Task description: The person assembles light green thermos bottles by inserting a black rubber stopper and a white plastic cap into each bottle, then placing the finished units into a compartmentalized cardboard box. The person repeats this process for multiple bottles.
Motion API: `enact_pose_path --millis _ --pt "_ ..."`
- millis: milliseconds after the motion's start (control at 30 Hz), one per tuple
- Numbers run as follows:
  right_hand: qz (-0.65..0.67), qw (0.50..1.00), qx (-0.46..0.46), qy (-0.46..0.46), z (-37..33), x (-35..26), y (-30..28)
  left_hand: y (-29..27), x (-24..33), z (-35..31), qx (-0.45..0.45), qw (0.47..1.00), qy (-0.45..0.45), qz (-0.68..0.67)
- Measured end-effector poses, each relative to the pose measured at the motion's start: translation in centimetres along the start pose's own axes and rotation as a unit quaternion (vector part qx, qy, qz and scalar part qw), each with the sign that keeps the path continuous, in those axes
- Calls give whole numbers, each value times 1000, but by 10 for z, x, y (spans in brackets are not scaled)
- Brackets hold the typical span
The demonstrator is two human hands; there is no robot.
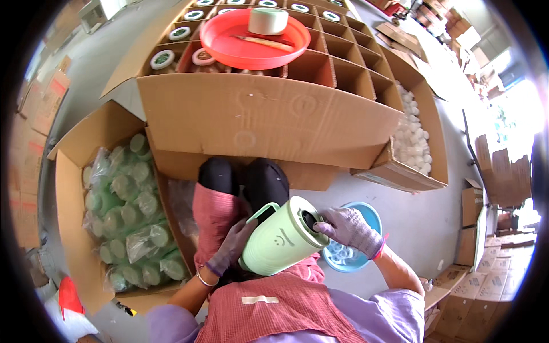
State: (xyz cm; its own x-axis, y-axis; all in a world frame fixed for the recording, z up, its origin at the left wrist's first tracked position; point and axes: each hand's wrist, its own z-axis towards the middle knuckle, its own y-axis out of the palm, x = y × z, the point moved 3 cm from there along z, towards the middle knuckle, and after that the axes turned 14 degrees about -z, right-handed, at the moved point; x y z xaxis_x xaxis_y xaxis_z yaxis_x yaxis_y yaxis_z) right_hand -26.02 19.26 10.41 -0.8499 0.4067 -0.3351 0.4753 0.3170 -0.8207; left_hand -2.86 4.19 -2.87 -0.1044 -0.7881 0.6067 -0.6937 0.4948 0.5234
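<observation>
A pale green plastic pitcher (277, 240) with a loop handle and a smiling face lies tilted over my lap, its mouth toward the right. My gloved left hand (234, 243) is closed round its body near the base and handle. At its mouth, my gloved right hand (350, 227) has its fingers curled against a dark round opening (309, 219). Whatever those fingers pinch there is hidden. Right behind that hand, a blue basin (374, 212) holds clear, pale blue ring-like pieces (341, 253).
Ahead stands a large divided carton (257, 114) with several lidded containers in its cells. A red tray (220, 37) on it carries a pale green cup (267, 20) and a thin tool. Bagged green containers (130, 214) fill the left carton; small white pieces (413, 137) fill the right box.
</observation>
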Motion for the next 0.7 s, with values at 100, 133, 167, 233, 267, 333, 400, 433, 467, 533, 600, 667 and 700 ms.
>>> enact_pose_path --millis 100,133,167,233,267,333,400,433,467,533,600,667,700 --pt "-49 995 -38 75 -25 9 9 0 2 -1 -82 993 1 87" --pt "-27 996 44 74 -29 3 13 0 2 2 -79 993 -65 62" --pt "-100 974 194 -56 -21 3 16 19 11 -2 -97 993 -57 43" --pt "113 932 297 -177 -8 -18 19 34 21 -9 -113 989 -22 95" --pt "235 888 318 -235 -5 -27 19 39 31 -11 -119 985 10 121" --pt "154 876 318 -328 5 -27 15 47 53 -19 -121 974 85 169" --pt "397 873 273 -75 17 -20 28 61 83 -30 -106 958 194 184" --pt "560 801 214 5 35 -8 47 77 102 -34 -116 847 374 361" --pt "698 696 147 80 57 11 74 96 115 -42 -117 670 530 506" --pt "614 779 123 42 72 27 76 93 134 -38 -108 671 554 481" --pt "282 853 419 -134 42 -10 20 61 130 -24 -53 955 242 161" --pt "245 841 376 -301 30 -30 0 58 132 -27 -38 940 270 205" --pt "401 819 360 -198 48 -19 21 72 143 -29 -53 837 429 336"
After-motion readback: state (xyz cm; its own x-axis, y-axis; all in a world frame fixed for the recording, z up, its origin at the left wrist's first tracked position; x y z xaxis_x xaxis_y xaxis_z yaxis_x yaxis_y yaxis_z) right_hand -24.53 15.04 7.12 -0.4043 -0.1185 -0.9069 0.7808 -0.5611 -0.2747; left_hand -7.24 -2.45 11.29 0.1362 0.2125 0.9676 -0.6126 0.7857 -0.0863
